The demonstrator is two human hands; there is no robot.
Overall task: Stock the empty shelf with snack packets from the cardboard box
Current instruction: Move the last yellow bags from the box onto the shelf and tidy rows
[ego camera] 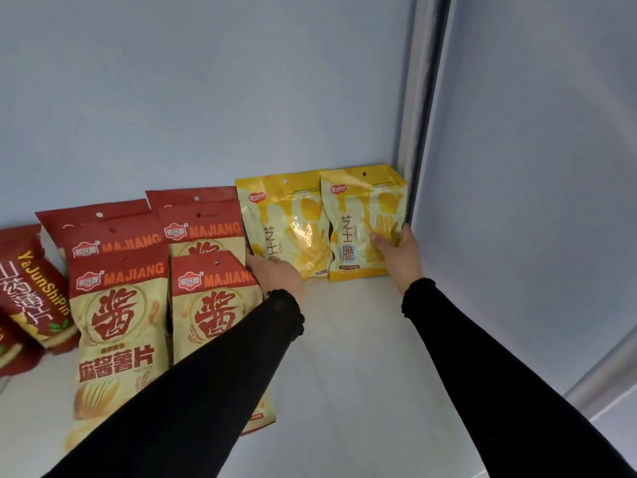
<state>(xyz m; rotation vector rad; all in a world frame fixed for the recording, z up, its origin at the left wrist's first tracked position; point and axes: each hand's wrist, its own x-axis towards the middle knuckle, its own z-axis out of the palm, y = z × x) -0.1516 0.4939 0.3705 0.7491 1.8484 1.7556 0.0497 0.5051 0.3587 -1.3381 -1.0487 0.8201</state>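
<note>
Head view shows our right hand far in at the back right corner of the shelf, fingers curled round the lower right edge of a yellow packet and thumb laid across its front, so we have it gripped as it stands upright on the shelf floor, close beside the grey side wall. Our left hand sits knuckles-up at the lower left corner of a second yellow packet; its fingertips are hidden behind the packet edge, and we cannot tell whether they grip it or only press against it. The two yellow packets stand side by side, touching, their tops leaning against the pale back wall. Both our arms wear black sleeves, and the left one crosses in front of the nearest red-topped MAJIANG packet. Further left, more MAJIANG packets stand in two rows, one behind another, running from the back wall toward the front of the shelf. At the far left edge, dark red packets marked YaJunShiPin lean at a tilt, partly cut off by the frame.
</note>
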